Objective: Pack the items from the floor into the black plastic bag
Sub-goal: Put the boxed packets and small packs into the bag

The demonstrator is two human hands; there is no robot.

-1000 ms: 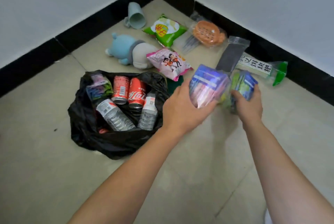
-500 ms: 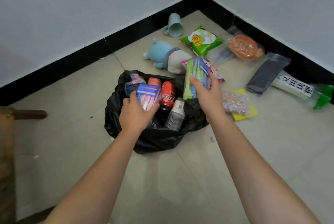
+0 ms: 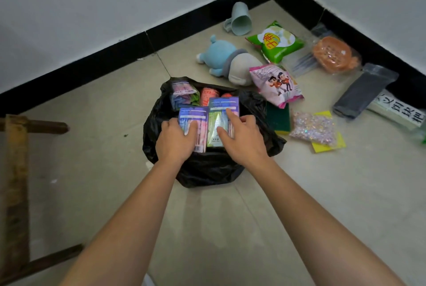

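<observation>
**Two packets going down into the black bag**

Both forearms are reaching forward over the pale tiled floor [image 3: 299, 193]. The left hand [image 3: 174, 141] is lying on a pink-and-blue packet [image 3: 194, 124], fingers close together and curled over its near left corner, thumb pressing on its face. The right hand [image 3: 242, 139] is resting on a green-and-purple packet [image 3: 222, 116], with its index finger stretched up along the front, thumb spread apart lower down, and the other fingers wrapping the right edge. The two packets are sitting side by side, touching, in the open mouth of the black plastic bag [image 3: 207, 170], which is slumping on the floor in the middle of the view.

Deeper in the bag, a clear pouch of coloured items [image 3: 183, 96] is leaning at the far left rim, and the red tops of cans [image 3: 208, 96] are showing just beside it.

Just right of the bag, a green sponge [image 3: 277, 118] is lying on the floor, with a pink snack bag [image 3: 275, 85] overlapping its far edge. Near them, a glittery packet [image 3: 314, 127] is sitting on a yellow backing. Farther right, a dark grey pouch [image 3: 359, 96] and a white labelled package [image 3: 401, 114] are lying near the black baseboard [image 3: 92, 64].

Beyond the bag, a blue plush toy [image 3: 221, 59] is lying on its side. Farther still, a green snack bag [image 3: 275, 42], an orange item in clear wrap [image 3: 332, 57] and a tipped pale mug [image 3: 239, 20] are sitting near the corner. A wooden frame [image 3: 16, 170] is standing at the far left edge.
</observation>
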